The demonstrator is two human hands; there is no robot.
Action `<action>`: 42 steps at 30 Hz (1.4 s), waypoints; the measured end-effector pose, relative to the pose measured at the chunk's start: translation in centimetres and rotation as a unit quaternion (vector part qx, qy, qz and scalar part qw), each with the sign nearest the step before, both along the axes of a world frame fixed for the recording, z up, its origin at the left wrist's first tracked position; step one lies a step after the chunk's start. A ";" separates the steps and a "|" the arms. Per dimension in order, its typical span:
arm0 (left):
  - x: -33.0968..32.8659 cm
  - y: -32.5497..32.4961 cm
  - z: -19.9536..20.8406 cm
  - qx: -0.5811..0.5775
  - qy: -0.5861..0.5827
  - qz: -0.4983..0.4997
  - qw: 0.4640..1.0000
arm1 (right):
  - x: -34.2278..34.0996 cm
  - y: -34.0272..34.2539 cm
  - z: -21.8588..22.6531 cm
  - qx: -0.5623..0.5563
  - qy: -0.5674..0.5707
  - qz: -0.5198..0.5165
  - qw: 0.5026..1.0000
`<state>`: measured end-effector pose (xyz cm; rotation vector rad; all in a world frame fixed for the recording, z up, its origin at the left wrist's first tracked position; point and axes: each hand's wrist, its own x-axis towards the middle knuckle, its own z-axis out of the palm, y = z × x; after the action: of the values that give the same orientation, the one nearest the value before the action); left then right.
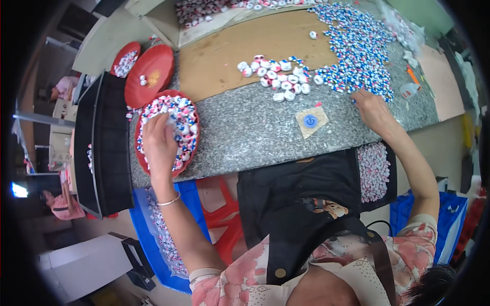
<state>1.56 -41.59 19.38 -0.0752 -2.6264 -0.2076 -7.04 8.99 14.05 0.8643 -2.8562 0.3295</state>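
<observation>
My left hand [161, 145] is over a red scalloped bowl [196, 149] heaped with small white, pink and blue pieces. Its fingers curl down into the heap, and what they hold is hidden. At the right, my right hand [374, 109] reaches the near edge of a wide spread of small blue-and-white pieces [357, 51]. Its fingertips are drawn together there; anything between them is too small to make out. Between my hands, larger white rounded pieces [282, 79] lie in a loose cluster. Nearer to me is a round blue piece [310, 121] on a tan diamond-shaped pad [308, 131].
Two more red bowls, one nearly bare [162, 60] and one with pieces [120, 50], stand behind the first. A brown board [219, 61] lies on the granite table [229, 137]. An orange-handled tool [412, 76] lies far right. Black trays [112, 148] stand at the left.
</observation>
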 end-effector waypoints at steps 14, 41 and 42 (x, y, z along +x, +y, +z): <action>-11.1 16.2 -7.5 0.212 -0.065 -0.115 0.968 | 4.1 -5.3 0.6 -0.200 -0.077 -0.008 0.977; 4.7 16.8 -6.5 0.788 -0.218 -0.232 0.528 | 1.8 -11.4 3.3 0.011 -0.003 0.186 0.982; 4.7 16.7 -6.5 0.784 -0.228 -0.218 0.535 | 1.6 -11.5 3.4 0.026 0.004 0.203 0.979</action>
<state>6.26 -24.86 12.85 -0.0369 -1.6826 -2.8422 -5.41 -2.54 17.46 1.4575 -2.6719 0.2919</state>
